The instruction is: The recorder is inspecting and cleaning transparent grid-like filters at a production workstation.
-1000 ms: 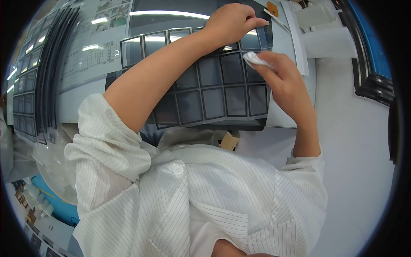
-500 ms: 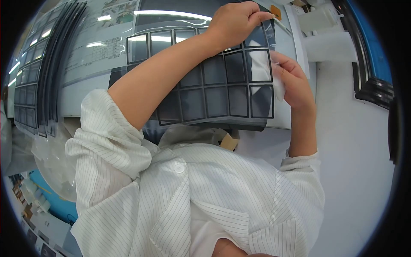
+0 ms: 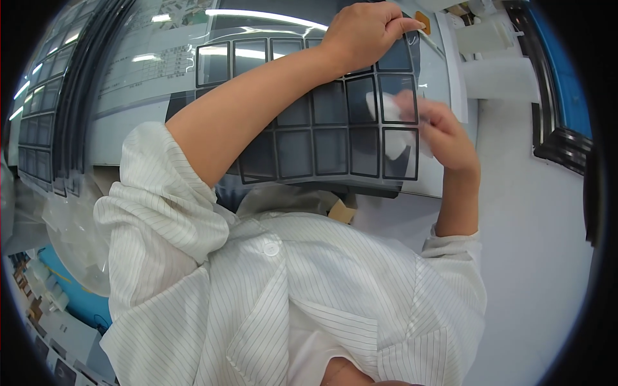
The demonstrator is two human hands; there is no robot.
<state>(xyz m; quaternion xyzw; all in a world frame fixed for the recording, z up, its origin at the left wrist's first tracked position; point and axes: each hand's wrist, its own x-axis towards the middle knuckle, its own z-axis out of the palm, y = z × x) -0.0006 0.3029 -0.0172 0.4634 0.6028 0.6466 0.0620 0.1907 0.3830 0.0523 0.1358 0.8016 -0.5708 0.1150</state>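
A clear sheet (image 3: 329, 103) printed with a grid of black-framed rectangles is held up over the work surface. My left hand (image 3: 364, 35) reaches across it, thumb and fingers pinched at its far right corner. Under the sheet's right edge, my right hand (image 3: 444, 132) is closed on a white cloth (image 3: 398, 145). The cloth and my fingertips show through the clear panels, slightly blurred. My left forearm covers part of the grid.
On the left stand several similar black-framed sheets (image 3: 48, 122) in a stack. A printed paper (image 3: 141, 77) lies beneath clear film. White containers (image 3: 486, 32) sit at the far right, beside a black frame moulding (image 3: 560, 138). A clear plastic bag (image 3: 77, 238) hangs at lower left.
My right hand and the cloth have moved down and slightly inward under the sheet. The sheet and my left hand have shifted a little to the right.
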